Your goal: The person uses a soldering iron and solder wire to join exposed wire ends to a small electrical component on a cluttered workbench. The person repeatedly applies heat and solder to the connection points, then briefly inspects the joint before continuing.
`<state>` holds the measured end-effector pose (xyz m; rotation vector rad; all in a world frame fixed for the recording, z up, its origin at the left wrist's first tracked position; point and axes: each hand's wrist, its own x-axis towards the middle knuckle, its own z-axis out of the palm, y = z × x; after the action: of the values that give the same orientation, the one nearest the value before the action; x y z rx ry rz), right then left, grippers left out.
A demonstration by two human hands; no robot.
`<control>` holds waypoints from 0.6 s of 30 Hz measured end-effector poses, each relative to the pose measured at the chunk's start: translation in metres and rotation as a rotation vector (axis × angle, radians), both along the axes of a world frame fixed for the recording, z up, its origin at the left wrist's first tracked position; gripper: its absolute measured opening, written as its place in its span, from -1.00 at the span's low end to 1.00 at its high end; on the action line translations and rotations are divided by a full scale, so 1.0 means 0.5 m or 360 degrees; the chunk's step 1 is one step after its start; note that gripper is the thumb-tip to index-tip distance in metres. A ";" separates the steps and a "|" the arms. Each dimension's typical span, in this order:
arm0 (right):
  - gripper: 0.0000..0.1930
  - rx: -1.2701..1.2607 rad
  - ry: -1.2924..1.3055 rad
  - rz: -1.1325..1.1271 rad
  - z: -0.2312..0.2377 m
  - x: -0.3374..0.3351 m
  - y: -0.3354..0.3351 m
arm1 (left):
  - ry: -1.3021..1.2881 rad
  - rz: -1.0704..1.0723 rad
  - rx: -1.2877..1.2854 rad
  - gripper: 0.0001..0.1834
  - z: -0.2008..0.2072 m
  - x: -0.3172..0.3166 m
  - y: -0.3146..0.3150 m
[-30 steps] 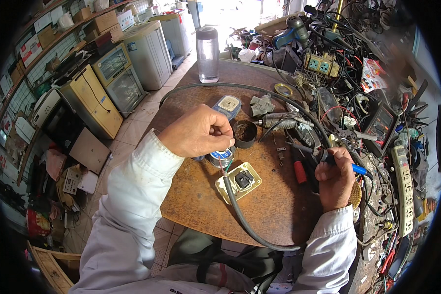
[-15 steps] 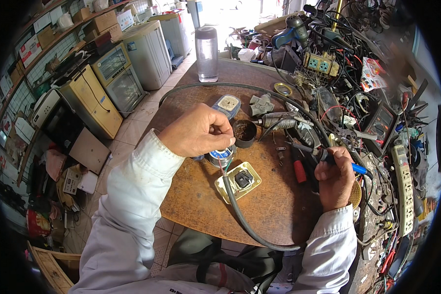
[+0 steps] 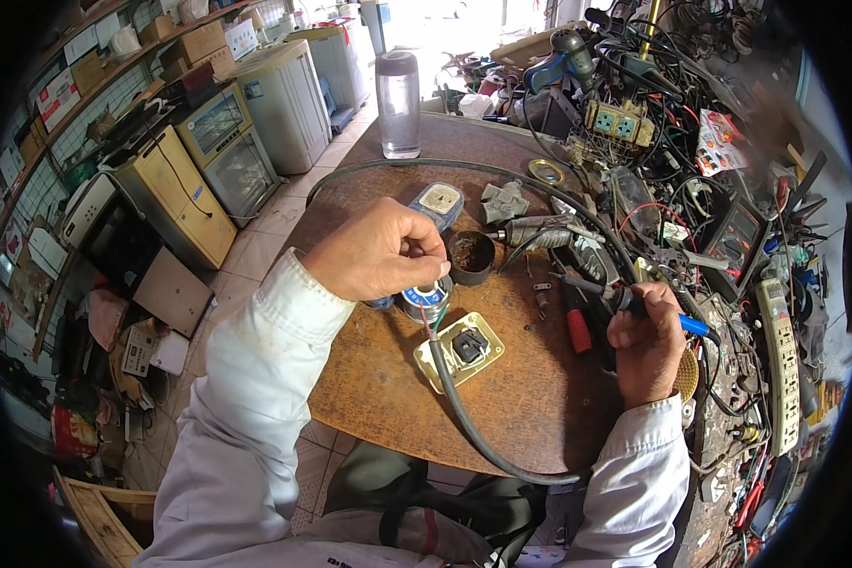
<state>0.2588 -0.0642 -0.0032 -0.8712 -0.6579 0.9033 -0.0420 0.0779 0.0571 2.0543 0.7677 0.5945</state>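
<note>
Black rubber-sheathed cable [image 3: 456,405] loops up over the wooden table's [image 3: 369,390] near edge, its stripped end at the left side of a pale plastic housing [image 3: 493,344], probably so the thin red and green cores [image 3: 426,320] point up free. Just above them the left hand [image 3: 379,251] has thumb and forefinger pinched narrowly; I cannot tell what, if anything, sits between. The right hand [image 3: 648,350] is wrapped round what looks like a blue-handled soldering iron [image 3: 694,327], tip leftward, likely held back from the metal. Beneath the left fingers, a metal spool [image 3: 431,298] wears a blue label with pale lettering, partly hidden.
</note>
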 end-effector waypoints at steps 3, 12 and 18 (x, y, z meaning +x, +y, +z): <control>-0.77 0.0002 0.0007 0.0003 -0.001 -0.001 0.001 | 0.0030 0.0025 0.0028 -0.81 -0.003 0.000 0.000; -0.78 -0.0004 0.0009 0.0001 0.001 -0.001 -0.001 | 0.0082 -0.0003 0.0025 -0.83 0.008 0.000 -0.007; -0.78 0.0000 0.0003 -0.0002 0.001 -0.001 0.000 | 0.0046 -0.0018 0.0010 -0.84 0.010 -0.005 -0.005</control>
<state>0.2583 -0.0643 -0.0029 -0.8704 -0.6555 0.9027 -0.0445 0.0752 0.0621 2.0754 0.7711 0.5628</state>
